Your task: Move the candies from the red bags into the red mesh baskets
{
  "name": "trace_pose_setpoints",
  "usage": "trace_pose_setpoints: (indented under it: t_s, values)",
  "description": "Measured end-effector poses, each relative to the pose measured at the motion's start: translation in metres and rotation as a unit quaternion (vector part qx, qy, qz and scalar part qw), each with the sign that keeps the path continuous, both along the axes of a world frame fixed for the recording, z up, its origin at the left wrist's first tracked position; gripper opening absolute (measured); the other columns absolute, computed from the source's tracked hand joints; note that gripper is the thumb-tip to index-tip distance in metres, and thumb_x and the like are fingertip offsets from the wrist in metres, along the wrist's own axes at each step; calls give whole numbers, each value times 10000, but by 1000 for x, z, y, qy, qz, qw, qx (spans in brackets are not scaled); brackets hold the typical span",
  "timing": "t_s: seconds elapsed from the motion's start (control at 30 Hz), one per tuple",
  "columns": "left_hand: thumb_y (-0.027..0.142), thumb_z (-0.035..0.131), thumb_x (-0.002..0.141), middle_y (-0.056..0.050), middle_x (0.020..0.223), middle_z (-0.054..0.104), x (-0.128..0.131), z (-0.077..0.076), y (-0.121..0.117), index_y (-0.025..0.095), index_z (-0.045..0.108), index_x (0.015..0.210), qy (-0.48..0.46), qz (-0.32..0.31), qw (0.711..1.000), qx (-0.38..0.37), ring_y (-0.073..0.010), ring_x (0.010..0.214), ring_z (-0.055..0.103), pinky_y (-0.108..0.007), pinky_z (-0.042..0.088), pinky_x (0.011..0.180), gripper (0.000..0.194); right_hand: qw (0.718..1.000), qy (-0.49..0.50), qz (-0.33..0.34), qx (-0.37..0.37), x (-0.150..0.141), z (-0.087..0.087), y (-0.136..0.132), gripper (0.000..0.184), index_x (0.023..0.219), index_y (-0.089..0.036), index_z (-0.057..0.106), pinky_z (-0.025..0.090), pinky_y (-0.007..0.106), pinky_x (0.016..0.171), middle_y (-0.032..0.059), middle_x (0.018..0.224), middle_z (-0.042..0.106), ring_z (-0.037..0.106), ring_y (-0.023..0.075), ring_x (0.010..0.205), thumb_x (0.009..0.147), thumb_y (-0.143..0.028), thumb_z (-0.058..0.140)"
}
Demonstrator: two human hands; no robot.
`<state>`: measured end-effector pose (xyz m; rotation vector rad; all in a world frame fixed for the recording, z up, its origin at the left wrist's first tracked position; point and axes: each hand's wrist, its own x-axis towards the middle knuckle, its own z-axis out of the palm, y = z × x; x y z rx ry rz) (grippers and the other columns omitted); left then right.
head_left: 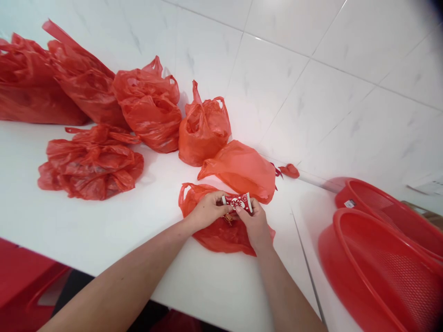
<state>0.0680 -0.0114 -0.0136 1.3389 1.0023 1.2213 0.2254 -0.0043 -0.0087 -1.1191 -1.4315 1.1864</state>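
The left hand [209, 211] and right hand [256, 223] share one grip, pinching a small red-and-white packet [238, 203], probably a snack, over a spread red plastic bag [221, 240]. Another bag [247, 168] crowds close behind; bulging carrier bags [204, 133] line the desk [211, 286]; perforated baskets [349, 244] flank the right.

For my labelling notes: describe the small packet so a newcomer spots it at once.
On the white table, find the red bag nearest the person. Above it, the left hand and right hand grip the small packet. Pale end strips and white lettering on dark red set it apart from neighbouring bags.
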Motion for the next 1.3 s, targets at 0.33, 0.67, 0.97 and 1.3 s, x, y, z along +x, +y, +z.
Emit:
trace_pose_setpoints:
  t_s: [0.33,0.67,0.97,1.3]
  values:
    - [307,670,746,-21,715,669,0,3,-1,151,605,801,33,-7,999,3,-154,656,622,-275,485,616,178,999,15,40,27,4,0,1,204,940,-204,630,519,321,743,19,898,651,595,186,834,828,-368,586]
    - [301,698,723,-25,751,681,1,1,-5,161,580,856,0,-38,999,-13,-168,686,649,-299,511,662,226,999,8,19,31,3,-1,2,207,897,-201,640,521,327,723,19,842,653,599,182,779,801,-382,611]
    - [344,686,725,-15,689,665,1,7,-5,153,586,762,-3,-31,999,-6,-159,648,625,-281,499,615,219,999,14,40,12,0,10,-6,199,886,-202,641,544,320,687,9,829,662,609,178,748,796,-379,621]
    - [331,657,758,-8,680,654,1,8,-5,157,595,780,-9,-50,999,-2,-151,638,610,-277,485,611,186,998,23,65,2,0,-1,-1,186,868,-216,604,532,302,619,-9,809,634,590,164,682,790,-384,618]
